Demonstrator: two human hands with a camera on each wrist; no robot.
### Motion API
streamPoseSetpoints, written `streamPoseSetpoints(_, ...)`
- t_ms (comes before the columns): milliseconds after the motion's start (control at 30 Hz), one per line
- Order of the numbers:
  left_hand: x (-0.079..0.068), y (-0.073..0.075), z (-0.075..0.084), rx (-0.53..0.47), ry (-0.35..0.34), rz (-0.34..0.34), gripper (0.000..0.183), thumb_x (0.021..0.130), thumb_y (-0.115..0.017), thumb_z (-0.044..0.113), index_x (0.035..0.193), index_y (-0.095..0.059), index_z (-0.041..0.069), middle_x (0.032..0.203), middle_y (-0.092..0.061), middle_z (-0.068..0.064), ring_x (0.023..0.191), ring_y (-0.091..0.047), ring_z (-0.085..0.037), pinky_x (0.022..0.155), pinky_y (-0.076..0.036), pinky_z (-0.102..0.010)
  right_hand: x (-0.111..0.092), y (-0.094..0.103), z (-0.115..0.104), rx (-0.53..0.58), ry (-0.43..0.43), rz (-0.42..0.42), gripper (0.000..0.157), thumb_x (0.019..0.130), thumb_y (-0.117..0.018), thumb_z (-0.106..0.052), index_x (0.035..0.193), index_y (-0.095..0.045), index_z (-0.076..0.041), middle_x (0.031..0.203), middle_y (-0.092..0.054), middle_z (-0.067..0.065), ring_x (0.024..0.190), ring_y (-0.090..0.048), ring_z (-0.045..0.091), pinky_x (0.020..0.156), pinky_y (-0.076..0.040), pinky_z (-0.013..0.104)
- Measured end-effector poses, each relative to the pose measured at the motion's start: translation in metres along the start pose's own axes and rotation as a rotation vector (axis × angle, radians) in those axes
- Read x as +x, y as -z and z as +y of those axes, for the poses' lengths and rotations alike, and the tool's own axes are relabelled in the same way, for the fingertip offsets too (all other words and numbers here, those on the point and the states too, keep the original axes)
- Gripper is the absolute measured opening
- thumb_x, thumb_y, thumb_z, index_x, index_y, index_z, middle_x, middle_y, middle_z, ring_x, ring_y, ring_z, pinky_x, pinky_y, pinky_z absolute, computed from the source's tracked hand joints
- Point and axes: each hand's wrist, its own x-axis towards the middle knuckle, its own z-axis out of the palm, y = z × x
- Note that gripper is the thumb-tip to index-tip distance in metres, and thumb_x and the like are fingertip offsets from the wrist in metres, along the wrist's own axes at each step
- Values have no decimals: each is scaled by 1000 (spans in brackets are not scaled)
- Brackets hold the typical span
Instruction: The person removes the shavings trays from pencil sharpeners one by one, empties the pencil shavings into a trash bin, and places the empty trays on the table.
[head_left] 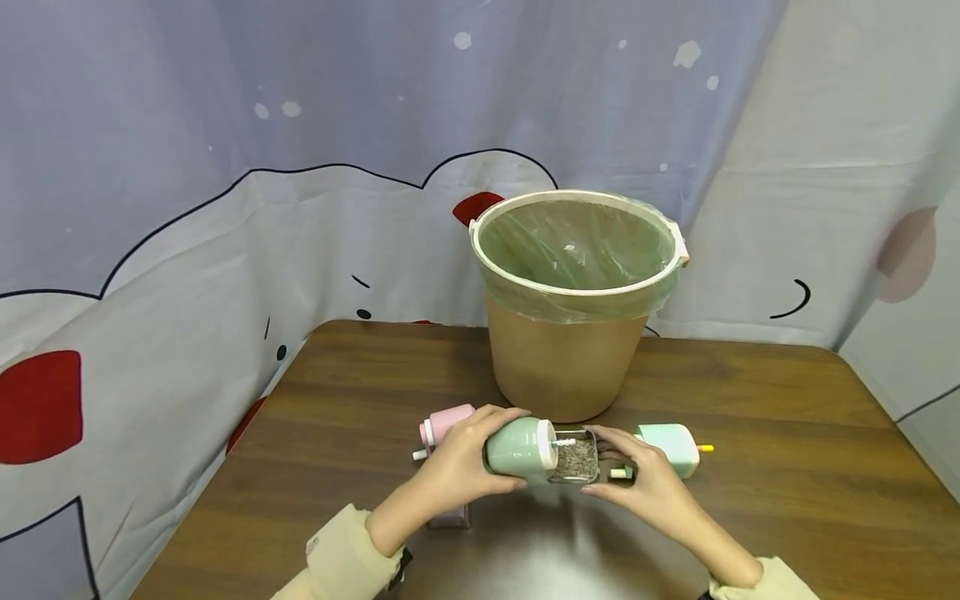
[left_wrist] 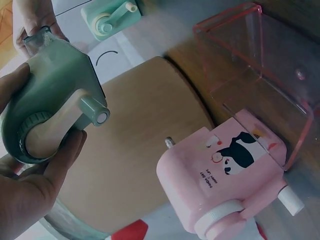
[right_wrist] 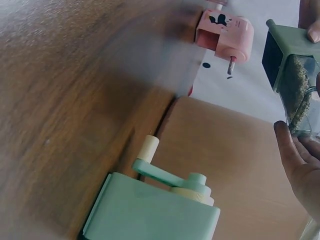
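My left hand (head_left: 469, 457) grips a dark green crank pencil sharpener (head_left: 517, 447) from behind and lifts it over the table. In the left wrist view its crank handle (left_wrist: 94, 111) points toward the camera. My right hand (head_left: 637, 471) holds the clear shavings drawer (right_wrist: 300, 95) between thumb and fingers. Grey-brown pencil shavings (head_left: 576, 460) fill much of the drawer, which sits beside the sharpener's white-rimmed face. A pink panda-print sharpener (left_wrist: 225, 170) lies left of my left hand. Behind my right hand stands a mint green sharpener (head_left: 670, 447) with its crank out.
A tan bucket (head_left: 566, 358) with a pale rim and a see-through green bag (head_left: 577, 242) stands just beyond the hands. An empty pink-edged clear drawer (left_wrist: 250, 65) lies near the pink sharpener. A patterned curtain (head_left: 360, 92) hangs behind the wooden table (head_left: 780, 467).
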Motion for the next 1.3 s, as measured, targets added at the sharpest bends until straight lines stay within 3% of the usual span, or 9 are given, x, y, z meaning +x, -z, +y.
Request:
streamPoseSetpoints(433, 10, -4, -12, -36, 82, 52, 73, 61, -87, 18, 127, -56, 13, 114, -62, -6, 97, -61, -18, 82, -50, -36, -6, 12, 4, 71, -60, 45, 65, 65, -80, 3, 124, -53, 10, 111, -63, 27, 97, -58, -8, 82, -49, 12)
streamPoseSetpoints(867, 22, -23, -20, -5, 130, 13, 71, 62, -86, 17, 126, -55, 10, 113, -62, -9, 96, -61, -22, 82, -49, -37, -11, 21, 6, 75, -97, 77, 64, 65, -79, 6, 123, -53, 11, 108, -62, 29, 94, -57, -10, 82, -47, 8)
streamPoseSetpoints(967, 26, -27, -22, -6, 142, -3, 72, 61, -86, 17, 125, -55, 10, 113, -62, -10, 97, -61, -23, 82, -49, -38, -12, 24, 7, 87, -95, 79, 64, 65, -79, 7, 123, -53, 11, 107, -62, 26, 94, -57, -10, 82, -47, 9)
streamPoseSetpoints(1133, 33, -36, -27, 39, 132, -79, 71, 63, -86, 20, 125, -54, 12, 112, -61, -9, 98, -60, -22, 82, -49, -36, -14, 27, 5, 93, -135, 98, 64, 65, -78, 7, 124, -53, 10, 108, -62, 8, 95, -57, -10, 83, -47, 8)
streamPoseSetpoints(1300, 38, -46, -30, 83, 130, -134, 70, 62, -87, 21, 123, -55, 13, 110, -61, -8, 96, -60, -20, 81, -49, -31, -18, 31, 4, 67, -170, 98, 65, 66, -78, 6, 125, -52, 10, 109, -62, 23, 95, -56, -12, 83, -45, 6)
